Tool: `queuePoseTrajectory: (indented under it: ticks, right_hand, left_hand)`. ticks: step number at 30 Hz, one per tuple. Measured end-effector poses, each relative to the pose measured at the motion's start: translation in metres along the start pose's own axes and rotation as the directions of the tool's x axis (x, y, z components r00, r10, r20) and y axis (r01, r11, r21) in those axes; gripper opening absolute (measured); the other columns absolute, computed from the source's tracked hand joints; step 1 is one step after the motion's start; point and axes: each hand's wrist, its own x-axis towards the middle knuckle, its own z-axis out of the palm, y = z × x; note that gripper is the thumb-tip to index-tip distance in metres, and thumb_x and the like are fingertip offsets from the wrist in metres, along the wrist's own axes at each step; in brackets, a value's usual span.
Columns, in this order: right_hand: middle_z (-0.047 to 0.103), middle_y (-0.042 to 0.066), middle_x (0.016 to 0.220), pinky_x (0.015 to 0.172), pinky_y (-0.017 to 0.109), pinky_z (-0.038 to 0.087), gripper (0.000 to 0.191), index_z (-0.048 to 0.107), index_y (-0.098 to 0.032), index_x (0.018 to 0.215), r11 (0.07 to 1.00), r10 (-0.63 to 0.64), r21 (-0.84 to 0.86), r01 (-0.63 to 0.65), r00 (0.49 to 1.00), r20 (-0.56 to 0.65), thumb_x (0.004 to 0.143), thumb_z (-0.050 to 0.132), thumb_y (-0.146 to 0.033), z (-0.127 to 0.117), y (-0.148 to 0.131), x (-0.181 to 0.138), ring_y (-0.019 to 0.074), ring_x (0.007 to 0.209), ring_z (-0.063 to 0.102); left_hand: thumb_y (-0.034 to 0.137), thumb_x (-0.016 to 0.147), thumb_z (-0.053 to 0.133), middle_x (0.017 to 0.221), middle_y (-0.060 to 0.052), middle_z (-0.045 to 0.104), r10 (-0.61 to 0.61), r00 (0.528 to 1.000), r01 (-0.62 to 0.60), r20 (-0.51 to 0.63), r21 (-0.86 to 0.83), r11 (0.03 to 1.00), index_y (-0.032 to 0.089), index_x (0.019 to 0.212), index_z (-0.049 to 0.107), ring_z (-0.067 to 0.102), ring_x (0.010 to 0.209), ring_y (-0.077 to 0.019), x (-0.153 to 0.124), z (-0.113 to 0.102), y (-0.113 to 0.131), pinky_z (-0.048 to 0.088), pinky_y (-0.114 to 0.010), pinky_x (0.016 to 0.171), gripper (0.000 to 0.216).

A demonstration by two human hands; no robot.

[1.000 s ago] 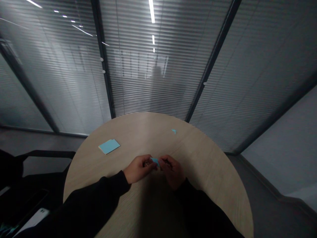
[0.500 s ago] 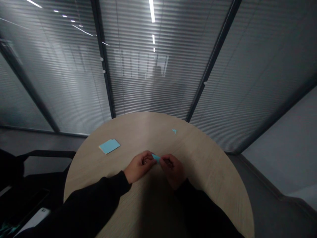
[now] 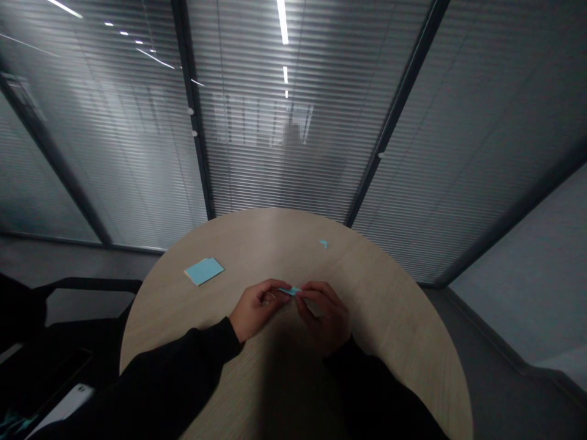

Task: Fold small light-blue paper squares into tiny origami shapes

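A small folded piece of light blue paper (image 3: 290, 291) is pinched between my two hands, above the middle of the round wooden table (image 3: 389, 305). My left hand (image 3: 259, 308) grips its left end between thumb and fingers. At the right end, the thumb and fingertips of my right hand (image 3: 326, 313) close on the paper. The fingers cover much of it, so the exact folds are hard to make out. Farther back on the table lies a tiny folded blue paper piece (image 3: 323, 243). On the left rests a stack of light blue paper squares (image 3: 204, 271).
A black chair (image 3: 87, 284) stands at the left of the table, with a white phone-like object (image 3: 64, 408) low on that side. Glass panels with blinds (image 3: 275, 171) rise just behind the table's far edge. A pale wall (image 3: 527, 293) is at the right.
The blue paper has turned flatter and shows less of its face. My right fingers have straightened and reach over its right end; my left hand has barely moved.
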Motion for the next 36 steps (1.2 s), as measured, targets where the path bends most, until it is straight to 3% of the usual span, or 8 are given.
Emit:
queuePoseTrajectory:
  ticks: [7, 12, 16, 20, 31, 36]
  right_hand:
    - [0.064, 0.01, 0.1, 0.082, 0.038, 0.056, 0.013, 0.07, -0.023, 0.094, 0.999, -0.017, 0.033, 0.016, 1.0, 0.016, 0.085, 0.061, -0.024, 0.003, 0.002, -0.001, 0.023, 0.095, 0.063]
    - [0.062, 0.01, 0.104, 0.071, 0.031, 0.059, 0.026, 0.065, -0.021, 0.11, 0.959, 0.141, 0.231, -0.167, 0.982, 0.128, 0.088, 0.056, -0.031, 0.007, 0.009, -0.003, 0.019, 0.087, 0.065]
    - [0.069, 0.007, 0.097, 0.073, 0.029, 0.059, 0.025, 0.063, -0.021, 0.11, 0.888, 0.262, 0.331, -0.321, 0.942, 0.21, 0.089, 0.058, -0.034, 0.006, 0.009, -0.005, 0.0178, 0.082, 0.069]
    - [0.072, 0.009, 0.099, 0.073, 0.03, 0.059, 0.028, 0.063, -0.021, 0.11, 0.849, 0.314, 0.366, -0.381, 0.921, 0.231, 0.086, 0.062, -0.034, 0.006, 0.008, -0.006, 0.0197, 0.083, 0.071]
    - [0.073, 0.008, 0.093, 0.07, 0.03, 0.06, 0.025, 0.062, -0.02, 0.104, 0.849, 0.344, 0.344, -0.401, 0.914, 0.215, 0.084, 0.064, -0.034, 0.007, 0.007, -0.007, 0.0201, 0.079, 0.072]
    - [0.067, 0.005, 0.088, 0.071, 0.029, 0.06, 0.009, 0.064, -0.021, 0.091, 0.903, 0.209, 0.35, -0.249, 0.967, 0.147, 0.084, 0.063, -0.026, 0.01, 0.008, -0.007, 0.0171, 0.077, 0.069]
  left_hand:
    - [0.038, 0.082, 0.068, 0.091, -0.008, 0.073, 0.051, 0.998, -0.047, -0.023, 0.127, 0.991, 0.016, 0.096, 0.07, 0.067, 0.082, -0.0187, 0.0, -0.004, -0.003, 0.051, -0.032, 0.08, 0.027]
    - [0.037, 0.082, 0.067, 0.084, -0.007, 0.072, 0.091, 0.995, -0.078, -0.049, 0.221, 0.972, 0.016, 0.098, 0.069, 0.067, 0.079, -0.018, -0.001, -0.006, 0.001, 0.051, -0.031, 0.08, 0.026]
    - [0.036, 0.082, 0.068, 0.083, -0.006, 0.071, 0.12, 0.992, -0.107, -0.029, 0.267, 0.958, 0.016, 0.095, 0.069, 0.065, 0.075, -0.0165, -0.001, -0.005, 0.007, 0.05, -0.029, 0.076, 0.024]
    - [0.035, 0.082, 0.067, 0.085, -0.006, 0.071, 0.129, 0.991, -0.116, -0.031, 0.271, 0.955, 0.017, 0.096, 0.069, 0.064, 0.076, -0.0161, -0.002, -0.004, 0.008, 0.05, -0.028, 0.075, 0.023]
    - [0.038, 0.083, 0.066, 0.079, -0.005, 0.069, 0.097, 0.995, -0.088, -0.02, 0.263, 0.961, 0.015, 0.097, 0.07, 0.062, 0.071, -0.0158, -0.002, -0.003, 0.005, 0.049, -0.028, 0.071, 0.027]
    - [0.038, 0.084, 0.064, 0.082, -0.007, 0.07, 0.137, 0.99, -0.125, -0.019, 0.308, 0.943, 0.015, 0.093, 0.07, 0.063, 0.074, -0.0166, -0.003, -0.003, 0.005, 0.049, -0.029, 0.073, 0.025]
